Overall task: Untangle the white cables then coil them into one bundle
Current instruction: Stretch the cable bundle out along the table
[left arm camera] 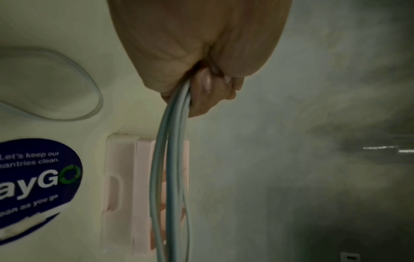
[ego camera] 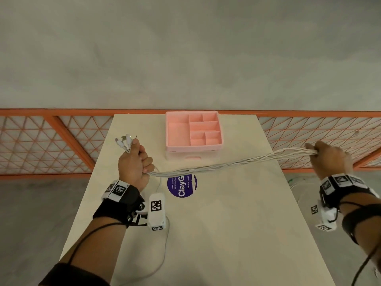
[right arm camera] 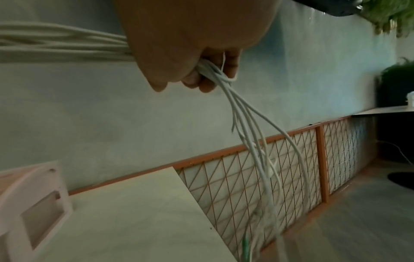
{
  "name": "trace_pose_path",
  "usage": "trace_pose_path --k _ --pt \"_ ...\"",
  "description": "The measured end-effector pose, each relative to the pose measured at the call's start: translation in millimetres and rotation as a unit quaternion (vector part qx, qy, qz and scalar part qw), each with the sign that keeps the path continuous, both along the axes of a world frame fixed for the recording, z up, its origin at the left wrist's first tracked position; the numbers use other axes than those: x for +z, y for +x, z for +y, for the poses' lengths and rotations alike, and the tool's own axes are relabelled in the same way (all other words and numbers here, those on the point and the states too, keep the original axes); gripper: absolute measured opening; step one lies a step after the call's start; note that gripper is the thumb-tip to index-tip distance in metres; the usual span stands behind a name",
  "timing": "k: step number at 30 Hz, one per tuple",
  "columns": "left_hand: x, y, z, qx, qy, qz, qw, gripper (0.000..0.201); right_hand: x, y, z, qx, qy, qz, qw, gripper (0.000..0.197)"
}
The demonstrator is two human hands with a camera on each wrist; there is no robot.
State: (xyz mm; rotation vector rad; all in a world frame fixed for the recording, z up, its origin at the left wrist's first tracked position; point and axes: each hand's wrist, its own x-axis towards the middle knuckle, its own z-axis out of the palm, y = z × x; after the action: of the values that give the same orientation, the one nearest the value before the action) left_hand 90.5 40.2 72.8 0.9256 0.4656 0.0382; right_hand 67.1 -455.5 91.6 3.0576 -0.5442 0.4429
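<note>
white cables (ego camera: 226, 163) hang slack in the air above the table (ego camera: 206, 234) in the head view, light and limp, best held near the plugs. left hand (ego camera: 135, 164) fists them below the connectors; right hand (ego camera: 329, 157) closes round the far stretch. left wrist view: fingers (left arm camera: 206, 88) curl tightly round the strands. right wrist view: curled fingers (right arm camera: 230, 60) hold them, loose tails dangling, possibly still crossed.
</note>
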Motion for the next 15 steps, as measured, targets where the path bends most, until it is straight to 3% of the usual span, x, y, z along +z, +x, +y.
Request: trace_pose_path --k 3,8,11,15 --pt "-7.0 -4.4 1.0 -0.024 0.006 0.023 0.999 0.041 -34.0 -5.9 2.4 -0.023 0.071 0.045 0.996 0.042" --pt "-16.9 -11.6 13.8 -0.066 0.036 0.069 0.995 0.039 -114.9 -26.7 23.2 -0.103 0.176 0.205 0.957 0.030" --pt "-20.7 -15.9 26.1 -0.097 0.075 0.099 0.987 0.039 -142.8 -33.6 33.6 -0.094 0.144 0.319 0.932 0.039" --pt "-24.7 -24.4 41.5 -0.107 0.105 0.122 0.981 0.037 -132.0 -34.3 64.1 -0.032 0.050 0.472 0.879 0.043"
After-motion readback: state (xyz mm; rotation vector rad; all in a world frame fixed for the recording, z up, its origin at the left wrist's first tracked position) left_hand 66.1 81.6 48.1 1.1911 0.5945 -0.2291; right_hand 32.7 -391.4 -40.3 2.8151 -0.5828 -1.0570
